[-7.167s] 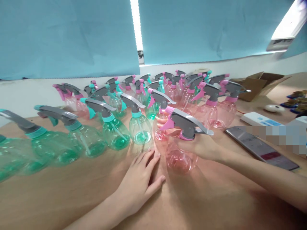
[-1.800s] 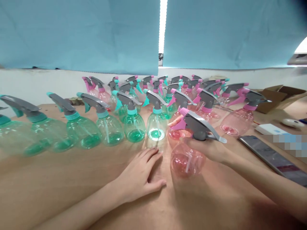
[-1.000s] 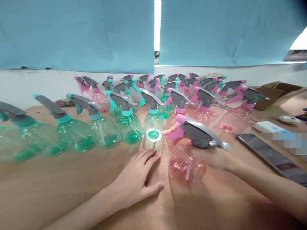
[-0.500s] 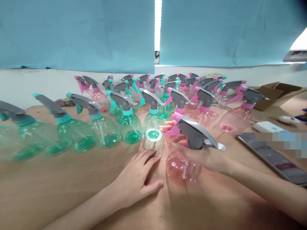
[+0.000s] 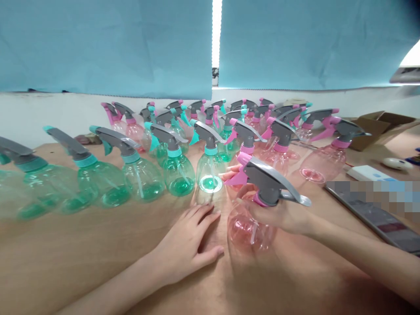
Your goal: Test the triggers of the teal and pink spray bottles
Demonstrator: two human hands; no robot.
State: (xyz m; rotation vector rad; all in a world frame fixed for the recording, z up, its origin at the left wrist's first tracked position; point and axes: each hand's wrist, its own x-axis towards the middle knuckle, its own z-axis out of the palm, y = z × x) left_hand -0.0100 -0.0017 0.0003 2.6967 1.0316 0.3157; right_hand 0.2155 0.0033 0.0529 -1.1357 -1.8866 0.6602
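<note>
My right hand (image 5: 272, 214) is wrapped around the upper body of a clear pink spray bottle (image 5: 244, 234), just under its grey head and pink trigger. The bottle is close to upright at the front of the group. Flat on the wooden table (image 5: 114, 262), my left hand (image 5: 185, 240) lies with its fingers spread, holding nothing, to the left of that bottle. Nearest beyond the left hand stands a green spray bottle (image 5: 210, 168) with a bright glare on its base. Behind my right hand, another pink spray bottle (image 5: 245, 139) is partly hidden.
A row of green spray bottles (image 5: 142, 181) runs to the left, with several mixed ones behind. On the right are a pink spray bottle (image 5: 323, 162), a phone (image 5: 370, 218), a white box (image 5: 367, 173), a white mouse (image 5: 397, 164) and an open cardboard box (image 5: 370, 131).
The view has shifted very slightly. Both hands and the held spray bottle stay in almost the same place.
</note>
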